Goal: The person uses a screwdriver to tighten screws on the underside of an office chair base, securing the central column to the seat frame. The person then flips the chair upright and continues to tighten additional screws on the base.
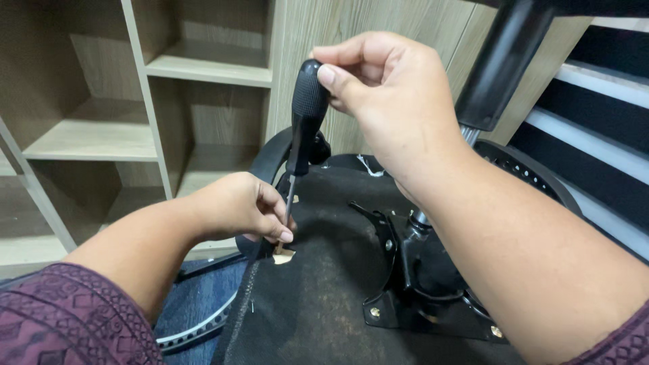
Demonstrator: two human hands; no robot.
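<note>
Head cam, looking down at an upturned office chair seat (324, 297), black fabric underside up. Right hand (385, 101) pinching the top of a black-handled screwdriver (307, 111) with fingertips only, thumb and a couple of fingers curled loosely round the cap, not a full fist. Left hand (240, 206) down low, thumb and forefinger closed on the thin shaft just above the tip, steadying it. Tip sitting at a small torn spot in the fabric (284, 255) where pale wood shows through, near the seat's edge. Can't tell whether there's a screw under it.

Black metal mounting plate (405, 297) with brass-coloured bolts and the gas-lift column (503, 64) off to the right, wooden shelving (135, 101) behind.

Risk-wise, probably: light grip up top plus a slightly tilted shaft could let the tip skid off, straight into those left fingers right beside it, or widen the tear. Pushing hard off-axis might chew up a screw head too.
</note>
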